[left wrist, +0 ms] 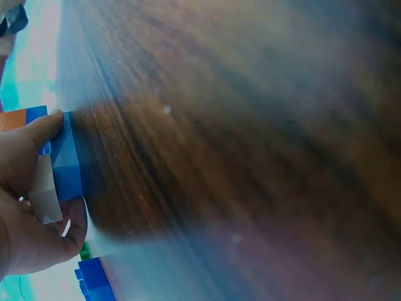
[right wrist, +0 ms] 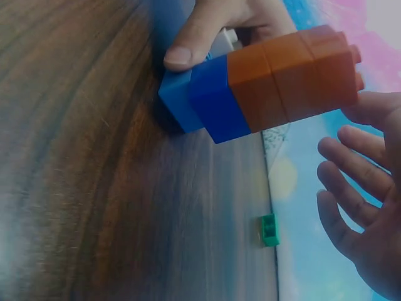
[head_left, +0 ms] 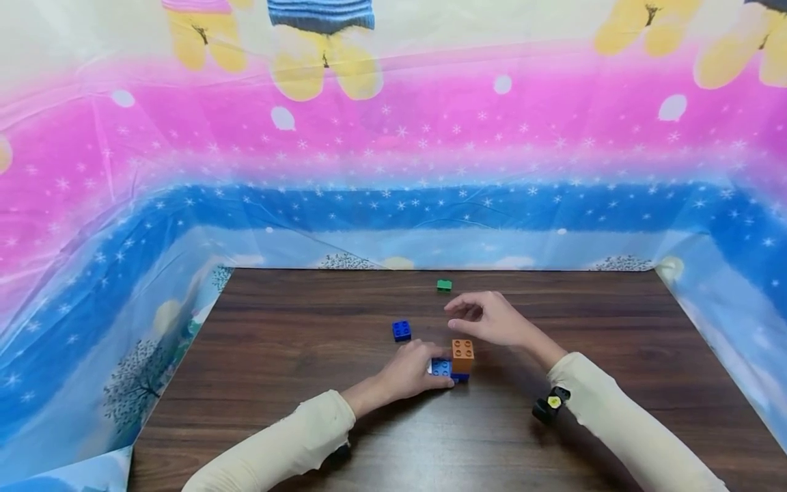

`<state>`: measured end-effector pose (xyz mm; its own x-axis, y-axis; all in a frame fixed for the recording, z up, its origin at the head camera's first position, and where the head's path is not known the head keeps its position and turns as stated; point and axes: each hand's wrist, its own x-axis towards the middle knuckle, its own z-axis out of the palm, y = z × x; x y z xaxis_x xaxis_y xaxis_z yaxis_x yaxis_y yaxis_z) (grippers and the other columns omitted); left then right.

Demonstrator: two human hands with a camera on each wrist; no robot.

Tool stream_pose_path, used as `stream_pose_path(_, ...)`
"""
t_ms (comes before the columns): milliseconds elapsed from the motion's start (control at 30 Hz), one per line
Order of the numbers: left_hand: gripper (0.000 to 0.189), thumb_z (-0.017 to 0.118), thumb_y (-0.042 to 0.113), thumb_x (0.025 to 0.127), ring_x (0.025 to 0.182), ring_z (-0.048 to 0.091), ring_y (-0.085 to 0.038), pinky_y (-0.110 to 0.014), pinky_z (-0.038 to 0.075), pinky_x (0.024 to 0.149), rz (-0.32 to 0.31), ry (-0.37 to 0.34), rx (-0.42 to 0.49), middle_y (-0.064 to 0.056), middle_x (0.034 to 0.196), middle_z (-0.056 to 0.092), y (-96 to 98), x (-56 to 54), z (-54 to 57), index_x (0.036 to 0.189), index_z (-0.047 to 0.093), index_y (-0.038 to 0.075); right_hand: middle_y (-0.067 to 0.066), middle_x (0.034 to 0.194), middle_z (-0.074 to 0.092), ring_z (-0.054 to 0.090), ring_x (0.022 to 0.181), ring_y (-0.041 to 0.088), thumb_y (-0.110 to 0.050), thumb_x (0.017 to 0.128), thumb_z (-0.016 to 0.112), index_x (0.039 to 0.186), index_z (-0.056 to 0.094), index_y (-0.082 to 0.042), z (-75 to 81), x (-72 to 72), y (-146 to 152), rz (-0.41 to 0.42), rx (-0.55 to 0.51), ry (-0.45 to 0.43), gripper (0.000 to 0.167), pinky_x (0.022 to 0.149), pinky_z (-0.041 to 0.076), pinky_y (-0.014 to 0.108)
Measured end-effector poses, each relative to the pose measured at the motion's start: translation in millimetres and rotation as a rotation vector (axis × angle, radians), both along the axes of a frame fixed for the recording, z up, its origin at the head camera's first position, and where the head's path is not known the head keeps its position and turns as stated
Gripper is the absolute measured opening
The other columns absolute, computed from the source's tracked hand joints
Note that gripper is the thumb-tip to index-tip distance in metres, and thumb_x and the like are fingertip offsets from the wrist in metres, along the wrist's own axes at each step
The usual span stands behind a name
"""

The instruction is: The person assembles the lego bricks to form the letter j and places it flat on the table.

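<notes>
My left hand (head_left: 406, 370) grips a light blue brick (left wrist: 67, 160) low on the table, thumb on one side and fingers on the other. On one end of that brick sits a dark blue brick (right wrist: 218, 99), topped by a column of orange bricks (right wrist: 285, 78) with studs upward. A white brick (left wrist: 45, 194) stands on the other end, partly covered by the left hand. Beyond the orange column my right hand (head_left: 492, 319) hovers with loosely bent fingers, holding nothing. In the right wrist view its thumb appears close to the orange top; contact is unclear.
A loose blue brick (head_left: 402, 331) lies just beyond the left hand. Farther back, near the table's far edge, is a small green brick (head_left: 444, 285). A printed cloth (head_left: 393, 212) rises behind and beside the wooden table (head_left: 295, 321).
</notes>
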<state>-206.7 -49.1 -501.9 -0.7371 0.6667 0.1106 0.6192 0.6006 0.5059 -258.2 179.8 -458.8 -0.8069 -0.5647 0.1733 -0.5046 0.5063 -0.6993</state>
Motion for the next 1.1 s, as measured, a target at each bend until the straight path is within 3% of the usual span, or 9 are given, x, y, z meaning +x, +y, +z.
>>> stream_pose_path(200, 0.043, 0.08, 0.037, 0.09, 0.094, 0.065, -0.007, -0.026, 0.049, 0.082, 0.007, -0.001, -0.007, 0.002, 0.115, 0.075, -0.9, 1.9, -0.1, 0.124, 0.074, 0.012, 0.003, 0.116, 0.075, 0.07, 0.091, 0.012, -0.032, 0.094, 0.076, 0.124, 0.073, -0.011, -4.9, -16.3, -10.1, 0.067, 0.075, 0.029, 0.037, 0.083, 0.057, 0.037)
stream_pose_path(500, 0.044, 0.079, 0.039, 0.09, 0.1, 0.066, -0.011, -0.028, 0.051, 0.085, 0.017, -0.004, -0.032, 0.002, 0.118, 0.074, -1.5, 2.1, 1.2, 0.125, 0.074, 0.013, 0.001, 0.122, 0.073, 0.07, 0.103, 0.018, -0.032, 0.093, 0.077, 0.128, 0.071, -0.011, -17.3, -36.7, -26.2, 0.118, 0.127, 0.044, 0.041, 0.087, 0.056, 0.041)
stream_pose_path(733, 0.042, 0.079, 0.038, 0.09, 0.097, 0.066, -0.008, -0.022, 0.051, 0.079, 0.004, 0.005, -0.018, 0.003, 0.116, 0.075, -1.3, 0.9, 1.0, 0.124, 0.074, 0.013, 0.001, 0.121, 0.072, 0.062, 0.078, 0.012, -0.03, 0.093, 0.077, 0.128, 0.071, -0.01, -23.5, -40.7, -41.6, 0.179, 0.129, 0.089, 0.041, 0.075, 0.051, 0.033)
stream_pose_path(833, 0.042, 0.08, 0.038, 0.09, 0.098, 0.066, -0.006, -0.019, 0.051, 0.078, 0.003, 0.006, -0.008, 0.003, 0.117, 0.074, -1.3, 0.7, 0.5, 0.124, 0.074, 0.013, 0.0, 0.123, 0.072, 0.063, 0.083, 0.01, -0.03, 0.092, 0.078, 0.127, 0.072, -0.012, -26.8, -41.3, -48.0, 0.196, 0.127, 0.097, 0.04, 0.078, 0.051, 0.033)
stream_pose_path(967, 0.042, 0.08, 0.037, 0.09, 0.097, 0.065, -0.003, -0.016, 0.05, 0.076, 0.011, 0.001, -0.003, 0.003, 0.117, 0.074, -2.1, 1.0, 0.1, 0.124, 0.074, 0.013, 0.0, 0.125, 0.072, 0.067, 0.103, 0.01, -0.03, 0.093, 0.078, 0.128, 0.072, -0.014, -33.0, -43.8, -55.8, 0.214, 0.136, 0.103, 0.039, 0.085, 0.054, 0.034)
stream_pose_path(1100, 0.043, 0.08, 0.037, 0.09, 0.089, 0.063, 0.0, -0.014, 0.048, 0.071, 0.01, -0.008, -0.004, 0.002, 0.116, 0.074, -2.9, 1.6, -0.2, 0.125, 0.074, 0.013, 0.002, 0.126, 0.071, 0.068, 0.108, 0.015, -0.03, 0.093, 0.077, 0.129, 0.071, -0.013, -37.7, -44.7, -61.9, 0.229, 0.144, 0.092, 0.039, 0.089, 0.054, 0.038)
